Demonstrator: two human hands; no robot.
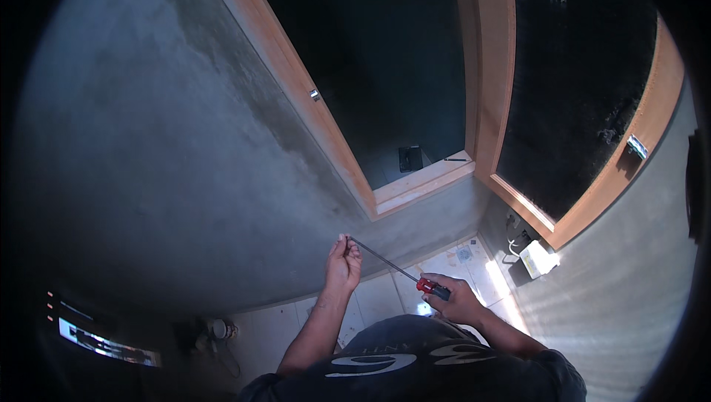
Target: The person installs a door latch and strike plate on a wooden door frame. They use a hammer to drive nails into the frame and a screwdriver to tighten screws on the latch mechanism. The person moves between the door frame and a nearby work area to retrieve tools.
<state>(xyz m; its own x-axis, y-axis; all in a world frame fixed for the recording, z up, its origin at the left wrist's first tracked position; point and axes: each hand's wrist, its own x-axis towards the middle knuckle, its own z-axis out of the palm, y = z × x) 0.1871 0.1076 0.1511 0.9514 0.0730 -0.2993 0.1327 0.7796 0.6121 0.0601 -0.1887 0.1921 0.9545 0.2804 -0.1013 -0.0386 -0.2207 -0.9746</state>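
My right hand point(444, 295) grips a long screwdriver with a red and black handle point(433, 289), its thin shaft pointing up and to the left. My left hand point(345, 261) is at the screwdriver's tip, thumb and fingertips pinched there; anything small between them is too small to make out. Both hands are in front of the grey wall, below a wooden window frame point(344, 146). A small metal fitting point(314, 95) sits on the frame's left side.
An open wooden sash point(569, 233) with a metal fitting point(637, 146) hangs at the right, above a white box with wires point(539, 260). A dark object point(409, 158) shows through the window. Pale floor tiles point(378, 302) run below; a white container point(222, 332) stands lower left.
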